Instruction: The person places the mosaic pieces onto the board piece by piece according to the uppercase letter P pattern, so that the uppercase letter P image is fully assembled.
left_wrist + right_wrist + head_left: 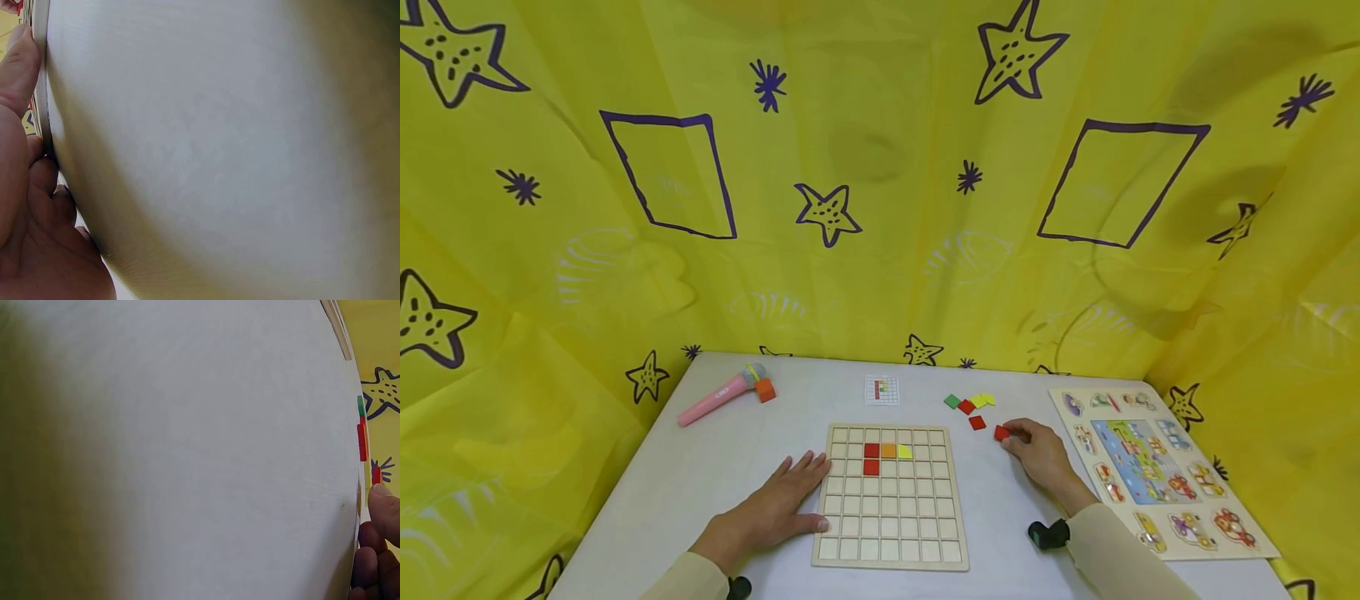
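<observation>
My right hand (pixel 1041 454) pinches a small red square tile (pixel 1002 433) between thumb and fingertips, to the right of a wooden grid board (pixel 889 569). In the right wrist view the red tile (pixel 376 475) stands up from the thumb tip. My left hand (pixel 775 504) lies with fingers spread at the board's left edge, fingertips and thumb right at the rim. On the board sit a red tile (pixel 871 451), an orange tile (pixel 888 451) and a yellow quarter-round piece (pixel 905 452) in one row, with another red tile (pixel 871 468) below the first.
Loose pieces lie behind the right hand: a green tile (pixel 952 401), red tiles (pixel 977 422) and yellow pieces (pixel 982 401). A pattern card (pixel 882 390) lies behind the board. A pink microphone (pixel 718 400) and orange block (pixel 765 390) are back left; a picture puzzle (pixel 1210 546) is right.
</observation>
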A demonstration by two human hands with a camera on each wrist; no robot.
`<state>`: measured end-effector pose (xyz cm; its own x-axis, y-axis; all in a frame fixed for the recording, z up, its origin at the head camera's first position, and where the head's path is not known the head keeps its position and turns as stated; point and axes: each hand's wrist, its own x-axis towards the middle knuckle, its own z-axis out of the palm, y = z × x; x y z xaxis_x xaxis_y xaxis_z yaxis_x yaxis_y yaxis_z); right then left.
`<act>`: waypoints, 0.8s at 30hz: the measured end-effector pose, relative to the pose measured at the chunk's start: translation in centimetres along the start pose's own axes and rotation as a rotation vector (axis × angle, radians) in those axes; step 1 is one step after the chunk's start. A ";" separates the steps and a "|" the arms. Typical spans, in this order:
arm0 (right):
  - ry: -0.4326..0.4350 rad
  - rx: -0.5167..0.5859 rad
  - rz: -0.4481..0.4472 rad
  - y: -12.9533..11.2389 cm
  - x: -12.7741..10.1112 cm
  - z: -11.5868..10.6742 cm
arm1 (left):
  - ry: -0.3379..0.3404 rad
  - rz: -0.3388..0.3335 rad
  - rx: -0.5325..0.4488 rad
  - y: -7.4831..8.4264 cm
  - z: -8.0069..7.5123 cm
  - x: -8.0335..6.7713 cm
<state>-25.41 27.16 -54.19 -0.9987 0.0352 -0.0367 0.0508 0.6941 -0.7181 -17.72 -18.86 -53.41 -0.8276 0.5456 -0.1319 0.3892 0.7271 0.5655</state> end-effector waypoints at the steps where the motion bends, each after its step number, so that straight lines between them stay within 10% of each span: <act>1: 0.006 0.005 -0.003 0.0 0.0 0.0 | -0.001 -0.003 -0.002 0.0 0.0 0.0; 24: 0.072 0.076 0.064 -0.5 -0.2 -0.2 | 0.004 -0.001 -0.008 0.0 0.0 0.0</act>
<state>-25.23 26.93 -53.73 -0.9908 0.1308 -0.0358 0.1112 0.6322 -0.7668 -17.68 -18.85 -53.38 -0.8295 0.5432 -0.1298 0.3850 0.7246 0.5716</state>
